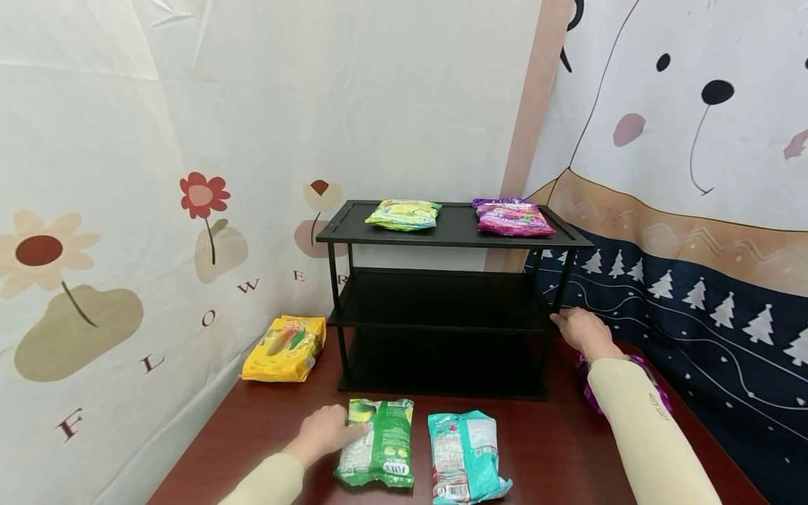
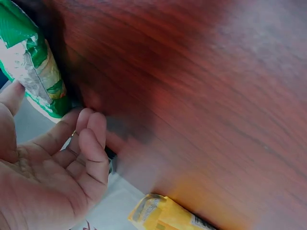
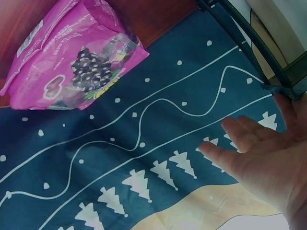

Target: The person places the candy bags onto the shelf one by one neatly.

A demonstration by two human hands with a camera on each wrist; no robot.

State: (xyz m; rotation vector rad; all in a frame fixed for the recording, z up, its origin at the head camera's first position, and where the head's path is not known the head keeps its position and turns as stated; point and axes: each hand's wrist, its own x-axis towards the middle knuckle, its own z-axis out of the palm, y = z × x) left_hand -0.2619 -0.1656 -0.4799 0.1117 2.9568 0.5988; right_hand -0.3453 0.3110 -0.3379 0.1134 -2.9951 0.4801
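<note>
Pinch grip: green bag [image 1: 391, 438] is being pinched at its 9 o'clock edge by L hand [image 1: 325, 435], thumb on top, other fingers loosely curled. Bag bulk is being seen at 3 o'clock from L hand, on table [image 1: 536, 449], long axis approx 12–6; L hand nearer. Edge lifted or not: can't tell. Rack [image 1: 454, 224] is being seen at 1 o'clock from bag; its R side, mid tier, is being touched by R hand [image 1: 587, 331], fingers loose, no wrap. Labels: prob. "FOX'S" is being shown nr green bag's 6 o'clock end; barcode is being shown on teal bag [image 1: 468, 443], at 3 o'clock from green, txt illegible. "FLOWER" is being spelled across backdrop [image 1: 95, 140].
</note>
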